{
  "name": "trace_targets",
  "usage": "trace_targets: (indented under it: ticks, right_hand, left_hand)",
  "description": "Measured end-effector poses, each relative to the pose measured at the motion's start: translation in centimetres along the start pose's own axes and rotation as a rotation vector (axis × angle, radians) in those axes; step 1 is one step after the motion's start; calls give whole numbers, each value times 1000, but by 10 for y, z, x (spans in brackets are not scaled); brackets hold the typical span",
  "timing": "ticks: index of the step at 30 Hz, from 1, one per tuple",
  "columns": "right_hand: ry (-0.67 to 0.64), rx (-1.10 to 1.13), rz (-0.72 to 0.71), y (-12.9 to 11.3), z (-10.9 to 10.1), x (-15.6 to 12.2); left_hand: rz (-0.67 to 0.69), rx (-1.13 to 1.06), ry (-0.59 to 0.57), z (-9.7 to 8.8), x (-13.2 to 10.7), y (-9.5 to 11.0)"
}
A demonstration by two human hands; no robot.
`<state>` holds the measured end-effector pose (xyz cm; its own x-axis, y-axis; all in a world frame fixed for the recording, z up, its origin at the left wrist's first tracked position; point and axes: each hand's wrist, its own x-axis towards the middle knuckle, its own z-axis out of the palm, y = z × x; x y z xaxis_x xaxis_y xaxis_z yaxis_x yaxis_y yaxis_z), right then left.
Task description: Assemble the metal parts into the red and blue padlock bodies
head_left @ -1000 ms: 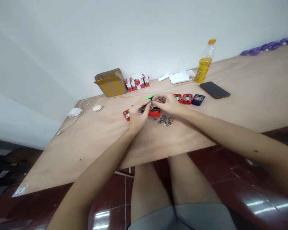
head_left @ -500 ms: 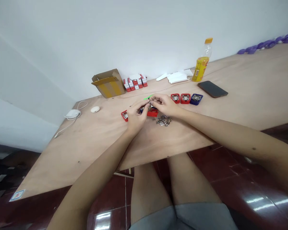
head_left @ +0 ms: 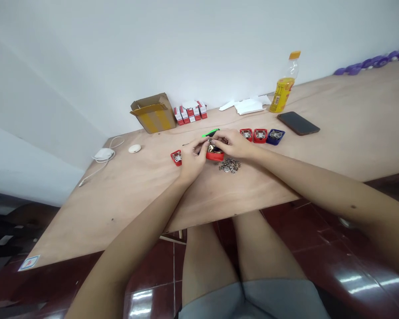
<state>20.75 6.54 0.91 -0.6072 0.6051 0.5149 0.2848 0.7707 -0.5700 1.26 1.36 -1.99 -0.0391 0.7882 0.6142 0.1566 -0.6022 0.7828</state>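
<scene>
Your left hand (head_left: 193, 160) and right hand (head_left: 233, 143) pinch narrow just above the red case (head_left: 214, 156), holding something too small to tell, with a green tool (head_left: 210, 133) slanting just past your fingertips.

On the plywood table (head_left: 126, 195), a cardboard box (head_left: 153, 114) stands at the far edge, left of a group of small cartons (head_left: 189, 112), with paper sheets (head_left: 248, 106) and a plastic bottle (head_left: 282, 95) further right. A phone (head_left: 298, 123) lies right of three trays (head_left: 259, 136). Loose metal fittings (head_left: 229, 165) lie just nearer than another tray (head_left: 214, 155), beneath the left hand (head_left: 193, 159) and right hand (head_left: 232, 142).
</scene>
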Motion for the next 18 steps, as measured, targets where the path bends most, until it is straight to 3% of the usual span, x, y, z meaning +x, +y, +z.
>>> trace_targets:
  ticks: [9, 14, 18]
  right_hand:
    - [-172, -281, -217, 15, -36, 5]
    - [-343, -266, -220, 14, -35, -1]
    - [-382, -193, -194, 11, -31, -1]
  left_hand:
    - [-140, -52, 171, -11, 11, -16]
    - [-140, -25, 201, -15, 13, -14]
    - [-116, -8, 189, -15, 13, -12]
